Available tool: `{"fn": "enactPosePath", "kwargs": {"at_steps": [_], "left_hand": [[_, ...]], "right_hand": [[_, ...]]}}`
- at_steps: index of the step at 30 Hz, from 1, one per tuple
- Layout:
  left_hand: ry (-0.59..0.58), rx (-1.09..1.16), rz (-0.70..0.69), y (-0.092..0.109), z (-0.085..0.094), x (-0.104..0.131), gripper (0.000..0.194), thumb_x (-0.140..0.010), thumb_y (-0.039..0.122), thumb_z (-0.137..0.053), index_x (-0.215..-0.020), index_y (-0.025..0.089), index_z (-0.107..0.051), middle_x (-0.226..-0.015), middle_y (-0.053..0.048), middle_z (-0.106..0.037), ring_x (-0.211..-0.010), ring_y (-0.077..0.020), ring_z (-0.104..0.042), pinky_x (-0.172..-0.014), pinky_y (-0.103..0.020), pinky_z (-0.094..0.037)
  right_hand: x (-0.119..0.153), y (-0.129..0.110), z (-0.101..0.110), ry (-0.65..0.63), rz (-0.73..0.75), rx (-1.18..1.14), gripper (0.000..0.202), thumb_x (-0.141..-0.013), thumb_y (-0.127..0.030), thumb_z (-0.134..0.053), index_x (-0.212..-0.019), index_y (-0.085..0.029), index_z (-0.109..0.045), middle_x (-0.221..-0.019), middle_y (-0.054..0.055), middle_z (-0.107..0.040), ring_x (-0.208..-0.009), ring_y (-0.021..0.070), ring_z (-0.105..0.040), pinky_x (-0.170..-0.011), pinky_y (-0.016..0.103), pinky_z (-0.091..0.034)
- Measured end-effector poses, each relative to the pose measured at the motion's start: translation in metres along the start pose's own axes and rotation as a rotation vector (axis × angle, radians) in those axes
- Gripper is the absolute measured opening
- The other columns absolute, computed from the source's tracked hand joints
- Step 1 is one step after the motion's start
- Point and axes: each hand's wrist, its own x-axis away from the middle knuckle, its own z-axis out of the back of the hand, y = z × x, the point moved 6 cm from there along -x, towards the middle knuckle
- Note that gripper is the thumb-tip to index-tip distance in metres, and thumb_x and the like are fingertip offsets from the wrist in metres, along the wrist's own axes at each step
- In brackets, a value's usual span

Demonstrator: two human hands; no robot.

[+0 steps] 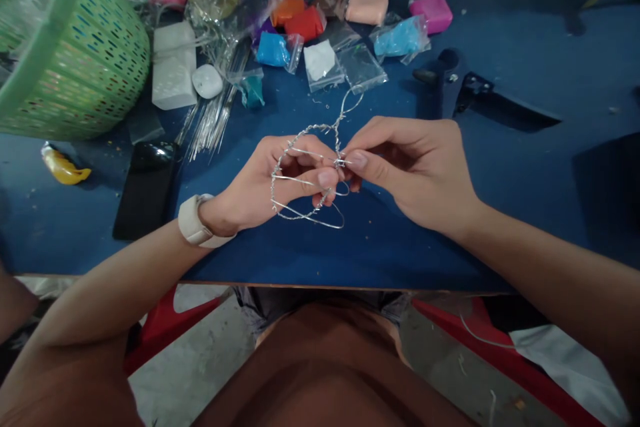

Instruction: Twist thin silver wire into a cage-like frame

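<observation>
A ring of twisted silver wire (275,177) is held up over the front of the table, with loose wire strands across it and a small loop at its top. My left hand (287,177), a pale band at its wrist, pinches the ring's right side between thumb and fingers. Opposite it, my right hand (410,173) pinches a short wire end at the same joint, thumb and forefinger closed. The fingertips of both hands nearly meet there, so the exact grip on the thin wire is partly hidden.
Blue table (400,260). At left stand a green basket (100,67), a dark phone (145,190), a white box (174,63) and a bundle of straight wires (213,123). Wrapped clay packs, including a red one (306,23), lie behind. Black-handled cutters (450,80) rest at right.
</observation>
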Motion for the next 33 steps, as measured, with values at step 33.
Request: {"fn": "enactPosePath", "kwargs": {"at_steps": [33], "left_hand": [[0.184, -0.027, -0.033, -0.003, 0.009, -0.001, 0.024, -0.095, 0.035, -0.104, -0.096, 0.021, -0.084, -0.089, 0.0, -0.085, -0.069, -0.0122, -0.083, -0.067, -0.021, -0.072]], "right_hand": [[0.007, -0.001, -0.006, 0.007, -0.038, -0.056, 0.016, -0.094, -0.031, -0.105, -0.102, -0.03, -0.091, -0.095, 0.0, -0.086, -0.086, 0.0197, -0.084, -0.086, 0.039, -0.075]]}}
